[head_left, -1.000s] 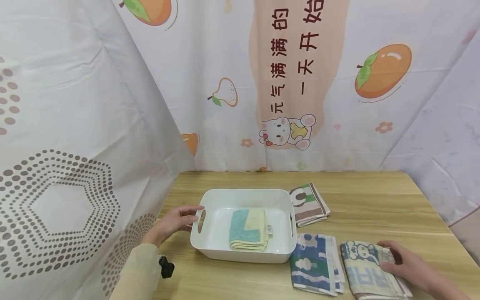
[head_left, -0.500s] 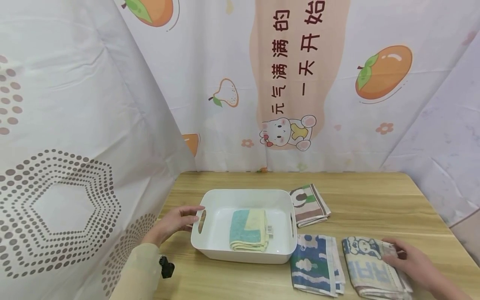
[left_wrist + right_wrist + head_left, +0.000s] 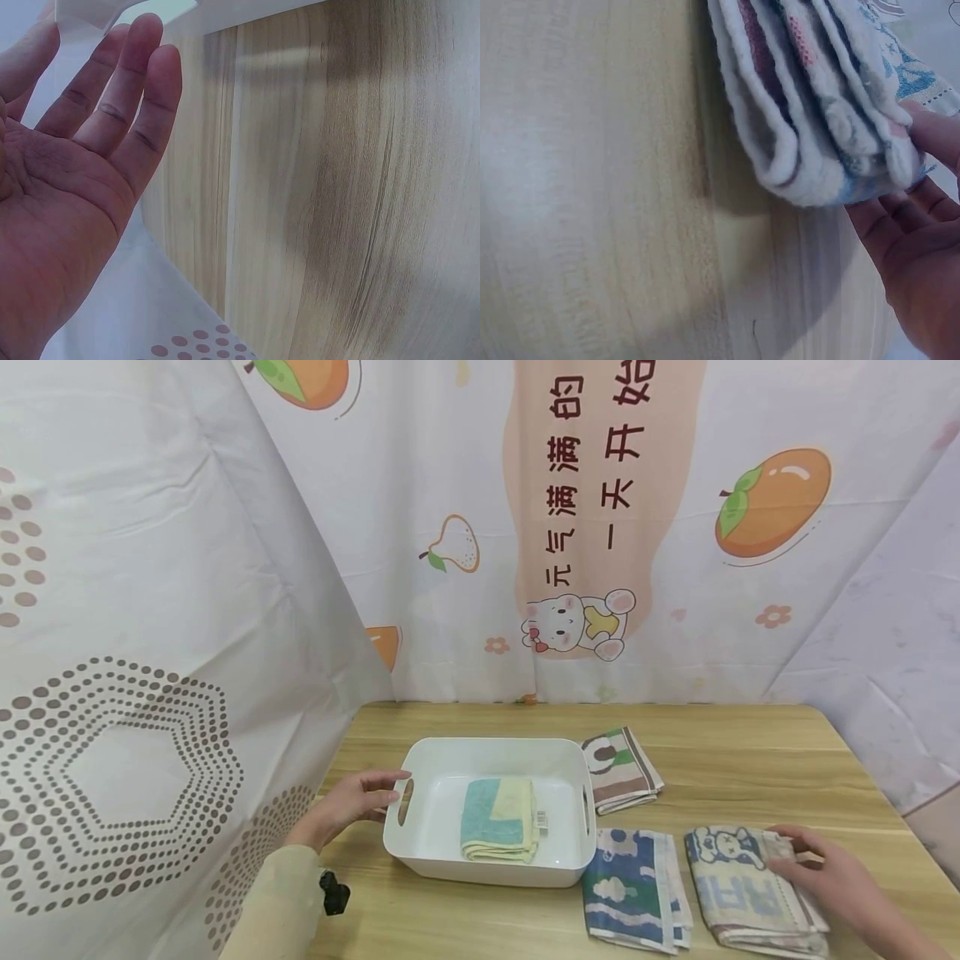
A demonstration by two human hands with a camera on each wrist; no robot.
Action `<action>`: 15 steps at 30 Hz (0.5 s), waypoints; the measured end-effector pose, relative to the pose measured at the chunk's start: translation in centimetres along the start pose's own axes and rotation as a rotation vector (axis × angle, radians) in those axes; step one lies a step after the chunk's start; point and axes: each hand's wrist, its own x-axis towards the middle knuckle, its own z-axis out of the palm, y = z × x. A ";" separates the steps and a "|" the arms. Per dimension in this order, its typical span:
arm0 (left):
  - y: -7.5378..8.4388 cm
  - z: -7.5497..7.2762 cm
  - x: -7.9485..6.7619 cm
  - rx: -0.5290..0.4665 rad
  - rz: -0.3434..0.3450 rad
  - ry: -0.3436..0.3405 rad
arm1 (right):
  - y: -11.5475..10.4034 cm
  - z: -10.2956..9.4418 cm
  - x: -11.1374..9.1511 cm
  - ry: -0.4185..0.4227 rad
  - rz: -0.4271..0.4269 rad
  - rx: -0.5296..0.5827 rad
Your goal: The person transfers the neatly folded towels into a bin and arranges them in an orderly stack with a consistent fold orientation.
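Clearly, from the head view, two bare hands work at a wooden table (image 3: 750, 752). The right hand (image 3: 828, 877) pinches the edge of a folded cream towel (image 3: 738, 877), near the table's right side, bearing a blue-and-white animal and pale blue lettering too unclear to read. Only the right wrist view shows that edge end-on: thick white-rimmed layers with pink inside, thumb (image 3: 936, 136) above, fingertips below.

The left hand (image 3: 352, 802) is at the left handle slot of a white plastic bin (image 3: 480, 875). The left wrist view reveals its palm, fingers (image 3: 112, 112) extended and slightly spread, tips at the bin's wall; how firmly they touch, I cannot tell.

Inside the bin lies one folded blue-and-yellow towel (image 3: 491, 827), with a small white tag (image 3: 542, 820) whose print is too small to read. Just beside the bin's right end is a folded dark blue towel (image 3: 626, 889) with a tree design; behind that, a brown-striped towel (image 3: 622, 772) with an animal picture.

On the printed curtain (image 3: 450, 468) behind, Chinese characters run upward in two columns: 元气满满的 and 一天开始.
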 end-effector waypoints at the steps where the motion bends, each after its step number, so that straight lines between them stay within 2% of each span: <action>1: 0.0 0.0 0.0 0.000 0.003 -0.005 | 0.0 -0.1 0.0 0.000 0.007 -0.002; 15: 0.1 0.1 -0.1 -0.001 -0.011 0.008 | -0.8 -0.9 -0.1 0.002 0.014 0.046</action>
